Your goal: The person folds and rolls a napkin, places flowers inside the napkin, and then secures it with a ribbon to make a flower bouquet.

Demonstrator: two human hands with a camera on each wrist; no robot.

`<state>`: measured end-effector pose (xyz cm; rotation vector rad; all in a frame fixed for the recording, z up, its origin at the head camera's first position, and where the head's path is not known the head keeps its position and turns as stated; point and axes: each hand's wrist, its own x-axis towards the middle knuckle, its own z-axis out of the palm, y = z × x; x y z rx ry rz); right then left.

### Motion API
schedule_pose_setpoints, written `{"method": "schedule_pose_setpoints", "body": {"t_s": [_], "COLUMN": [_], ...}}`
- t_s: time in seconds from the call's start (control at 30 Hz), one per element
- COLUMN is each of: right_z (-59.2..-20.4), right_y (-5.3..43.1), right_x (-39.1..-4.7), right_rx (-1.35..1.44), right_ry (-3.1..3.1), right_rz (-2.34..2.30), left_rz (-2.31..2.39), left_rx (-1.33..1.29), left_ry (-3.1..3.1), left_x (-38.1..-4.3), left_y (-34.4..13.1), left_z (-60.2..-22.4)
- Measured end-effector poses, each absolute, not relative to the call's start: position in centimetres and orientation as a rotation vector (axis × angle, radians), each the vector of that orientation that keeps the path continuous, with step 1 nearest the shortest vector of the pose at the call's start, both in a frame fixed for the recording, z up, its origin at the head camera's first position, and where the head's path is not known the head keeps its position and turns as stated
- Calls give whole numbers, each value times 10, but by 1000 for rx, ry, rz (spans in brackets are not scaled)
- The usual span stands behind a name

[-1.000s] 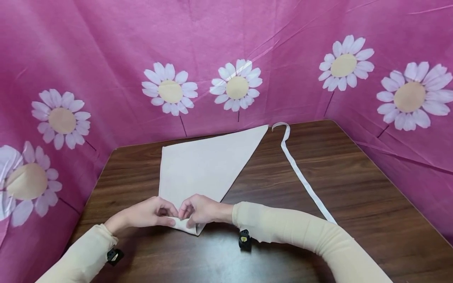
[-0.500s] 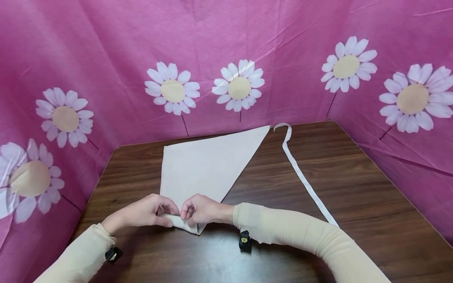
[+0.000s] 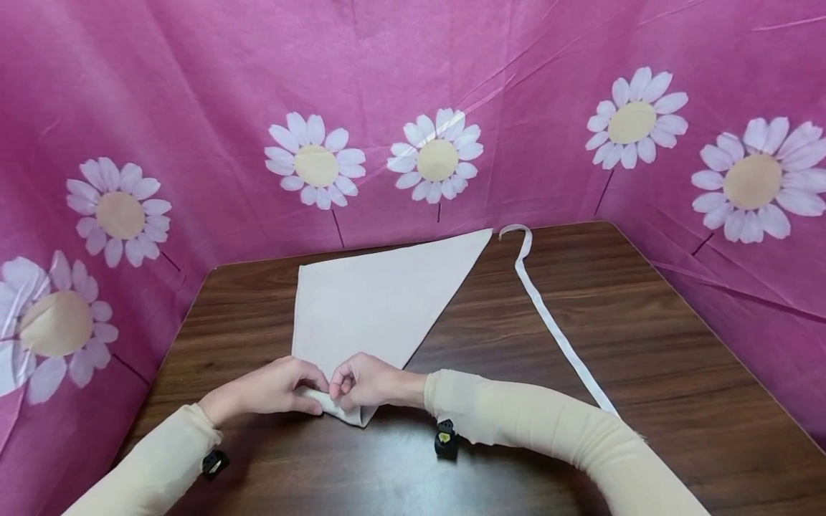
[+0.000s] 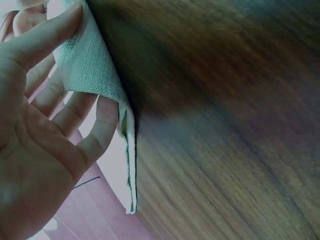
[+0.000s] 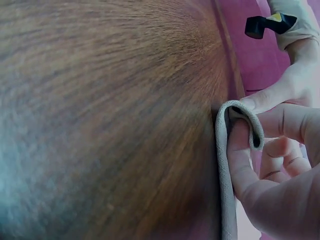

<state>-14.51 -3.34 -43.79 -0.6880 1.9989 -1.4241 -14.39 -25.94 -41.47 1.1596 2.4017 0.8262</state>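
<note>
A pale beige cloth point(image 3: 381, 301), folded into a four-sided shape with one long point, lies on the dark wooden table. Its near edge is turned over into a narrow roll point(image 4: 92, 65). My left hand point(image 3: 274, 387) pinches the left part of this roll, with the thumb on the outside and fingers behind and under it. Close beside it, my right hand point(image 3: 368, 381) pinches the roll's right end. In the right wrist view the cloth's end point(image 5: 231, 107) curls over like a hook, with a digit of my right hand tucked inside.
A long white ribbon point(image 3: 548, 322) lies on the table point(image 3: 645, 337) to the right of the cloth, curled at its far end. A pink sheet with printed daisies point(image 3: 413, 57) hangs along the table's back and sides. Both sleeves carry small black devices point(image 3: 446, 441).
My left hand shifts slightly along the roll, first left, then back right toward my right hand. My right hand stays at the roll's end. The cloth and ribbon lie as before.
</note>
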Motion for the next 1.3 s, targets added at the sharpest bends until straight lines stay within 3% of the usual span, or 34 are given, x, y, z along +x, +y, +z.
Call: {"method": "schedule_pose_setpoints", "body": {"t_s": [0.7, 0.97, 1.3], "right_z": [-432, -439, -440], "right_y": [-4, -5, -2], "right_x": [-153, -156, -159], "right_rx": [-848, -686, -474], "right_ry": [2104, 2076, 1865], "right_rz": [-1244, -1289, -1427], "left_rz": [1013, 1010, 858], "left_rx": [996, 922, 1114], "left_ry": [2075, 2094, 2398], "left_x": [-163, -165, -155], "left_y": [-244, -241, -242], "left_z": [-407, -406, -402]}}
